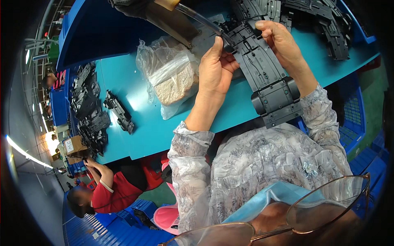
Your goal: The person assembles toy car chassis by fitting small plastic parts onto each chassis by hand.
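1. A long black plastic chassis part (264,67) is held up at 2 o'clock from the middle of the view, its near end pointing toward 4 o'clock, above the near edge of a turquoise desk (143,137).
2. The left hand (215,74), at 1 o'clock, has its grip closed at the part's left edge, thumb up and fingers curled behind.
3. The right hand (284,46), between 1 and 2 o'clock, closes its grip on the opposite edge, thumb on top, the other fingers partly hidden.
4. A slim shiny shaft (201,19) slants in from 12 o'clock, its lower end by the left thumb; whether it touches the part cannot be told.
5. A clear plastic bag (174,80) with tan contents lies at 11 o'clock, left of the left hand.
6. At 9 o'clock, a single black piece (119,112) lies just beside a heap of black parts (88,108); more black mouldings (334,28) are piled toward 2 o'clock, near the desk's far right corner.
7. A blue bin (96,35) stands between 10 and 11 o'clock; a co-worker in red (119,194) sits between 7 and 8.
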The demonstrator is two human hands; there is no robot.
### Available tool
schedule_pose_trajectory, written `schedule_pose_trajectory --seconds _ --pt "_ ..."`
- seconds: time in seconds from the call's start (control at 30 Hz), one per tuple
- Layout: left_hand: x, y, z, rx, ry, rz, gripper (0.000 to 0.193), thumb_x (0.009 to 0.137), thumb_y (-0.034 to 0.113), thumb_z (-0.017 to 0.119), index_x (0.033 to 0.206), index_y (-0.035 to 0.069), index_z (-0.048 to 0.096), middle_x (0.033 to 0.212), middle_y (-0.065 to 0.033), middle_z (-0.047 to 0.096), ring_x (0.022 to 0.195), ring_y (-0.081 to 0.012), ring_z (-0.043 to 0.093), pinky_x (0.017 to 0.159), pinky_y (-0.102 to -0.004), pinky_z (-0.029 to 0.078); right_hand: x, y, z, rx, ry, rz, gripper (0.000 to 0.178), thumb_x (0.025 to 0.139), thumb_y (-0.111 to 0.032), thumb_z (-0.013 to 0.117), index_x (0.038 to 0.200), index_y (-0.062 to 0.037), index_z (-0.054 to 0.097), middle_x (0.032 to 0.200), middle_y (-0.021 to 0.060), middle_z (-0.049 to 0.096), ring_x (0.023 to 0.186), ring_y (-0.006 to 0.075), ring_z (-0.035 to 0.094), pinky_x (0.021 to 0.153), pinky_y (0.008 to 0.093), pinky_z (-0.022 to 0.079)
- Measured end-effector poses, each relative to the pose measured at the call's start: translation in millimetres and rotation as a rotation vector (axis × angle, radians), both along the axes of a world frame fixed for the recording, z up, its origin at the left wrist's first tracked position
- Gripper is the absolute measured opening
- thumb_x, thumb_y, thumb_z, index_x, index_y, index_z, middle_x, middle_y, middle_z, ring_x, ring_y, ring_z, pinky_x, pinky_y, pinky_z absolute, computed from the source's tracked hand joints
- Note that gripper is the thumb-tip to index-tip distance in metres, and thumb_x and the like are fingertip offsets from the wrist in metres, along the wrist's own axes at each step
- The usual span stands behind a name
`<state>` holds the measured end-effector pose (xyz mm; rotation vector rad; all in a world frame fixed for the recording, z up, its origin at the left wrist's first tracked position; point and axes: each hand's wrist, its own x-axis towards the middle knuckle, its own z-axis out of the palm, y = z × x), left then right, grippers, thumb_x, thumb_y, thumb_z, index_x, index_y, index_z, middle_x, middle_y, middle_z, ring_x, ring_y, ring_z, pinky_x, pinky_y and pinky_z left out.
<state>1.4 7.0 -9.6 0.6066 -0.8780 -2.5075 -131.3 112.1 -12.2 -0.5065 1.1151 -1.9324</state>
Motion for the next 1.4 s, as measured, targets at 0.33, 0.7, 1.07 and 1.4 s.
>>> schedule_pose_trajectory --seconds 0.33,0.7,1.07,1.4 --pt "15.7 8.3 2.6 -0.143 -0.018 -0.015 0.031 0.083 0.029 0.050 0.086 -0.001 0.055 0.079 -0.0104 0.059 0.064 -0.0172 0.057 0.057 -0.0294 0.051 -1.2 -2.0 -9.3 0.065 0.003 0.011 0.016 0.075 -0.020 0.056 0.066 -0.0072 0.053 0.057 -0.0044 0.048 0.045 0.0033 0.045 0.039 0.0168 0.037" --pt "39.9 14.9 0.6 -0.193 -0.072 -0.008 0.032 0.085 0.030 0.047 0.085 -0.001 0.055 0.074 -0.0100 0.060 0.061 -0.0154 0.057 0.055 -0.0266 0.048 8.1 4.9 3.2 0.112 0.069 0.229 0.018 0.076 -0.019 0.051 0.065 -0.0047 0.052 0.051 -0.0037 0.045 0.037 0.0064 0.043 0.031 0.0184 0.035" --pt "94.6 16.8 4.0 -0.240 -0.167 0.175 0.024 0.082 0.028 0.052 0.081 0.005 0.058 0.068 -0.0029 0.058 0.056 -0.0111 0.054 0.051 -0.0234 0.045 29.3 11.3 17.1 0.126 0.337 0.564 0.030 0.077 -0.020 0.050 0.092 0.0055 0.056 0.060 0.0043 0.052 0.042 0.0078 0.047 0.037 0.0191 0.038" --pt "228.5 -123.3 37.6 -0.367 -0.166 0.813 0.017 0.080 0.020 0.054 0.081 0.003 0.055 0.078 -0.0057 0.058 0.069 -0.0155 0.056 0.063 -0.0300 0.046 31.0 8.1 8.4 0.134 0.331 0.585 0.027 0.077 -0.014 0.050 0.096 0.0052 0.055 0.063 0.0066 0.056 0.041 0.0074 0.046 0.038 0.0189 0.038"
